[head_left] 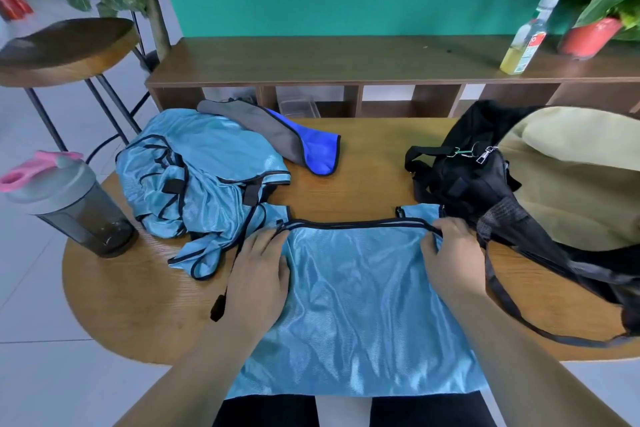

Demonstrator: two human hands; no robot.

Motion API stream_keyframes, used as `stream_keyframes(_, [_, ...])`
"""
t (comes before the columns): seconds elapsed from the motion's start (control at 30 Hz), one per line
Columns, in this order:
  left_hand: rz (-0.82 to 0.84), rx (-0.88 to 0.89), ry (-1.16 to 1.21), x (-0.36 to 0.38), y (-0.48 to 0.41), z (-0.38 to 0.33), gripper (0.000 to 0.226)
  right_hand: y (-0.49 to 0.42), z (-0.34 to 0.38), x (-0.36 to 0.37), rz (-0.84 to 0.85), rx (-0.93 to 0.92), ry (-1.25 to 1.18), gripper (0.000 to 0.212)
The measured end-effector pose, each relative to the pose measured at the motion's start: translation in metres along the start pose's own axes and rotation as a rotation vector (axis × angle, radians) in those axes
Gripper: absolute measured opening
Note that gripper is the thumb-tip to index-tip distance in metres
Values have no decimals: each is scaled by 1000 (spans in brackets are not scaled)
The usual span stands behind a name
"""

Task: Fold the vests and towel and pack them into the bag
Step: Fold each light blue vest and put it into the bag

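Vest (363, 305) fabric lies spread flat on the worktop (131, 305) right in front of us, its lower hem hanging over the near edge toward our lap. It looks thin, glossy and slippery, light and fully limp, so we judge it will slide and crease unless pinned. Our left hand (258, 282) presses flat near the left shoulder, fingers (268, 243) stretched out, gripping nothing. Our right hand (450, 253) pinches the dark-trimmed neckline at the right shoulder. The trim looks the firmest place to hold. Its neck points away from us, long axis running from us toward the shelf (346, 62). More vests (197, 180) sit crumpled at left, the towel (287, 139) beyond, the bag (502, 184) at right.
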State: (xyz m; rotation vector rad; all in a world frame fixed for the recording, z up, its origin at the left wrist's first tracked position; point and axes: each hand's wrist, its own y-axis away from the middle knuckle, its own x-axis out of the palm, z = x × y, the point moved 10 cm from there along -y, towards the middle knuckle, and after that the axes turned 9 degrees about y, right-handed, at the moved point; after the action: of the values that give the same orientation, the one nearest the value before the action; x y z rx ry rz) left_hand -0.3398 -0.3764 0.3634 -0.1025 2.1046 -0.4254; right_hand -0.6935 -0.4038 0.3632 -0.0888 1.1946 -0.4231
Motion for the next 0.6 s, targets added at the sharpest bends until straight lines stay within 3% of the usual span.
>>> stream_keyframes(0.17, [124, 93, 178, 4, 2, -20, 51, 5, 3, 1, 26, -52, -3, 11])
stream_keyframes(0.37, [56, -144, 154, 1, -15, 16, 62, 3, -3, -1, 8, 4, -21, 13])
stream_keyframes(0.6, [27, -239, 224, 3, -14, 25, 68, 1, -12, -5, 0, 103, -61, 12])
